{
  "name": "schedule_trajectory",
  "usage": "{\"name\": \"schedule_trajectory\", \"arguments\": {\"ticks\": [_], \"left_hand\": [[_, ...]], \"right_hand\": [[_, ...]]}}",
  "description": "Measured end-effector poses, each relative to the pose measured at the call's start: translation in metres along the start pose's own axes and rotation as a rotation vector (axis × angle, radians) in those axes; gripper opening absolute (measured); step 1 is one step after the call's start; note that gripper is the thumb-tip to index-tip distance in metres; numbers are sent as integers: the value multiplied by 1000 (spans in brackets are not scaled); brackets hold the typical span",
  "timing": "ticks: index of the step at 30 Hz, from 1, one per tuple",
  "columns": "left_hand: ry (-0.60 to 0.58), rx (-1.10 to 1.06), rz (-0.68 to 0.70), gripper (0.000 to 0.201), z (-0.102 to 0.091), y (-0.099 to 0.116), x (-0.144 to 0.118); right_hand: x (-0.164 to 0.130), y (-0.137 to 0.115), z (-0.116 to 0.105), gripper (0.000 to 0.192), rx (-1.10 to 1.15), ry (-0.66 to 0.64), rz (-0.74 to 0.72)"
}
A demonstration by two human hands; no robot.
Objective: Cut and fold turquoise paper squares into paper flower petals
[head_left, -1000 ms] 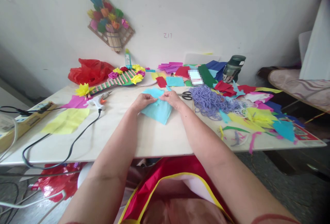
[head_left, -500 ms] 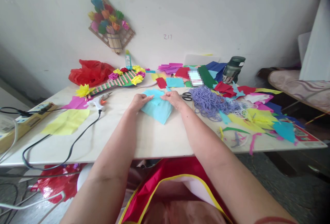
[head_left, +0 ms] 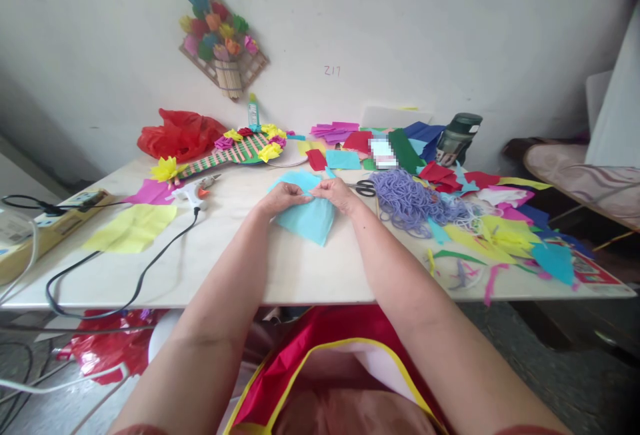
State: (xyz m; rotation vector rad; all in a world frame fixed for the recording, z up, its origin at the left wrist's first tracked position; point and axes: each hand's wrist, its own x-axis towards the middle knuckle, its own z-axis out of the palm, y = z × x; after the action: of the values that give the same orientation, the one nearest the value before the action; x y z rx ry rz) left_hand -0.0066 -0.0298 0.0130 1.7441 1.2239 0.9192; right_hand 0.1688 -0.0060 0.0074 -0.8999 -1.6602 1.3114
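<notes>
A light blue sheet of crepe paper [head_left: 306,220] is held between my two hands above the middle of the table. My left hand [head_left: 284,200] pinches it near its upper middle. With thumb and fingers together, my right hand [head_left: 336,193] grips its upper right part, the fingertips of both hands close to each other. The paper's lower corner hangs toward me. Just right of my right hand lie black-handled scissors [head_left: 366,187], beside a tangled heap of purple yarn [head_left: 407,198].
A white glue gun [head_left: 193,196] with a black cord lies at left, near a yellow sheet [head_left: 131,228] and a power strip [head_left: 55,231]. Behind stands a flower-decorated guitar-shaped craft [head_left: 235,157]. Coloured paper scraps [head_left: 507,238] and a dark bottle [head_left: 457,138] are at right.
My left hand has moved right along the blue paper, closer to my right hand, and its fingers now lie over the paper's top. The whole view has shifted slightly.
</notes>
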Motion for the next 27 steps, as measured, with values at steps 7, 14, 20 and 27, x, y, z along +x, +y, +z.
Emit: {"name": "schedule_trajectory", "arguments": {"ticks": [7, 14, 20, 27], "left_hand": [[225, -270, 15, 38, 1, -5, 3], [334, -406, 12, 41, 3, -8, 7], [260, -333, 44, 39, 1, -10, 4], [194, -284, 64, 39, -1, -11, 4]], "right_hand": [[5, 6, -7, 37, 308, 156, 56], [4, 10, -1, 40, 271, 55, 62], [4, 10, 0, 33, 217, 86, 65], [1, 5, -1, 34, 199, -34, 115]]}}
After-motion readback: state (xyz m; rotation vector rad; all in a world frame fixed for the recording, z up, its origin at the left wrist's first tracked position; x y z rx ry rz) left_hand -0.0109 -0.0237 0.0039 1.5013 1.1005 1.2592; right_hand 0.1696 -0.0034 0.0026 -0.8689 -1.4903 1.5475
